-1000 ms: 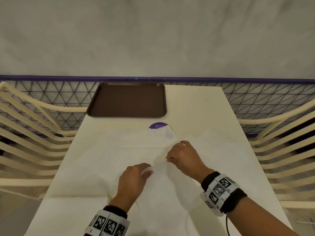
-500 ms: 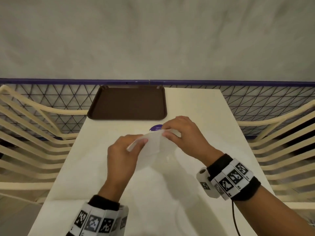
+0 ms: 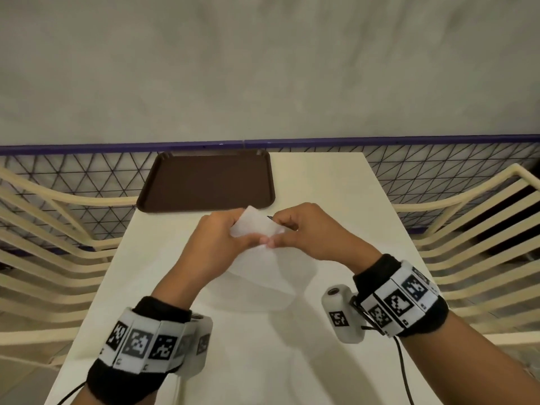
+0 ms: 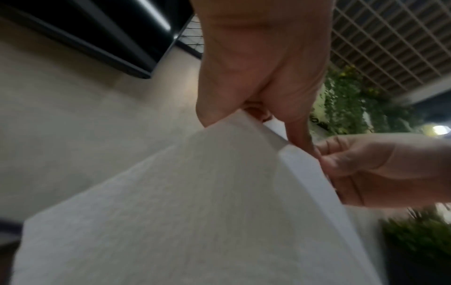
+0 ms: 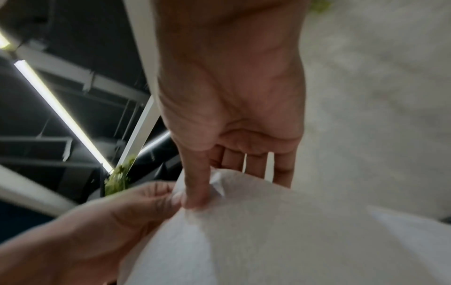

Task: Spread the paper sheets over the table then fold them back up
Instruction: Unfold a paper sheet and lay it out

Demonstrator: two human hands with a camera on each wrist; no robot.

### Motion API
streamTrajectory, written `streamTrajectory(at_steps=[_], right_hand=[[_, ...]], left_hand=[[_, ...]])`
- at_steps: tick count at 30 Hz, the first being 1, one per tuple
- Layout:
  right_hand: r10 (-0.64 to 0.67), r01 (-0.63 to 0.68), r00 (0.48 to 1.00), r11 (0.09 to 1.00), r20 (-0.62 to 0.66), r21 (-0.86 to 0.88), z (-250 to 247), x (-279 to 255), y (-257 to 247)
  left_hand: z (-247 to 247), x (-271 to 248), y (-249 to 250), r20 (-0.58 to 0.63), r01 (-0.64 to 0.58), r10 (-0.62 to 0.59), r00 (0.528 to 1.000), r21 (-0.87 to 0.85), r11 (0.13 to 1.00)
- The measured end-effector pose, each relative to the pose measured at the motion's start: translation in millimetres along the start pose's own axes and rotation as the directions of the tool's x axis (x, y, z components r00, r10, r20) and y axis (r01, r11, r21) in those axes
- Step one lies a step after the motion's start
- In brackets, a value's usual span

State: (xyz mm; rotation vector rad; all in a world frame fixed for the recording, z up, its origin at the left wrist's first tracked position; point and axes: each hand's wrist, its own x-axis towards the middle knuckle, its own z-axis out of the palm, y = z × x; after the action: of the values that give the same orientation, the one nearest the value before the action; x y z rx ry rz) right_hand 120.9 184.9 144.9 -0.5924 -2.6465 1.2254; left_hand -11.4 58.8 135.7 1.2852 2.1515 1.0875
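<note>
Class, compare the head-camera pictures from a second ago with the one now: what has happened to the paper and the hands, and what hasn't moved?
The paper sheet, earlier spread flat on the table, has been lifted and gathered. The left hand and right hand have risen and moved away from the person, pinching its top edge together, the rest hanging down. The brown tray stayed put.

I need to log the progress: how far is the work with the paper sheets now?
Spreading looks done. Folding is in hand: left hand and right hand pinch the paper sheet lifted above the table. Left: finishing the folds; other sheets are not clearly visible.
</note>
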Motion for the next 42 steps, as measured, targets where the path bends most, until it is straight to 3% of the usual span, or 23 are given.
streamTrajectory(at_steps=[3, 5, 8, 10, 12, 14, 17, 19, 22, 26, 30, 33, 39, 42], right_hand=[[0.077, -0.073, 0.997, 0.990, -0.030, 0.121, -12, -5, 10], [0.161, -0.165, 0.986, 0.979, 0.047, 0.121, -17, -13, 22], [0.292, -0.300, 0.948, 0.952, 0.127, 0.051, -18, -22, 49], [0.343, -0.351, 0.934, 0.933, 0.104, 0.079, -19, -25, 65], [0.384, -0.381, 0.923, 0.918, -0.006, 0.113, -19, -25, 72], [0.375, -0.351, 0.905, 0.925, -0.202, 0.144, -15, -26, 76], [0.279, -0.142, 0.835, 0.942, -0.474, 0.304, -6, -39, 67], [0.225, -0.019, 0.817, 0.930, -0.531, 0.366, -2, -57, 58], [0.180, 0.017, 0.863, 0.924, -0.472, 0.383, 9, -87, 59], [0.280, -0.143, 0.912, 0.902, -0.300, 0.407, 45, -114, 99], [0.415, -0.387, 0.906, 0.892, -0.082, 0.233, 85, -130, 140], [0.471, -0.469, 0.882, 0.872, 0.022, 0.143, 94, -136, 144], [0.532, -0.520, 0.836, 0.846, -0.131, 0.119, 85, -98, 154], [0.526, -0.513, 0.837, 0.851, -0.155, 0.116, 87, -75, 159]], left_hand=[[-3, -1, -4, 0.021, 0.010, -0.008, 1.000, -0.127, 0.992], [-2, -2, -9, -0.025, 0.020, -0.025, 0.999, -0.204, 0.979], [2, 3, -33, -0.064, 0.103, -0.130, 0.989, -0.320, 0.942], [6, 6, -50, -0.044, 0.188, -0.218, 0.975, -0.361, 0.913], [13, 2, -56, -0.039, 0.220, -0.261, 0.965, -0.425, 0.878], [19, 0, -59, -0.120, 0.197, -0.279, 0.953, -0.456, 0.868], [21, -8, -54, -0.270, 0.100, -0.266, 0.925, -0.502, 0.859], [21, -21, -54, -0.305, 0.013, -0.208, 0.929, -0.536, 0.844], [26, -46, -61, -0.259, -0.039, -0.124, 0.958, -0.545, 0.837], [54, -77, -95, -0.059, 0.155, -0.213, 0.975, -0.508, 0.847], [93, -100, -138, 0.108, 0.369, -0.355, 0.928, -0.386, 0.846], [107, -110, -155, 0.201, 0.483, -0.439, 0.876, -0.373, 0.792], [106, -84, -158, 0.085, 0.509, -0.508, 0.857, -0.301, 0.807], [108, -66, -157, 0.085, 0.515, -0.508, 0.857, -0.179, 0.838]])
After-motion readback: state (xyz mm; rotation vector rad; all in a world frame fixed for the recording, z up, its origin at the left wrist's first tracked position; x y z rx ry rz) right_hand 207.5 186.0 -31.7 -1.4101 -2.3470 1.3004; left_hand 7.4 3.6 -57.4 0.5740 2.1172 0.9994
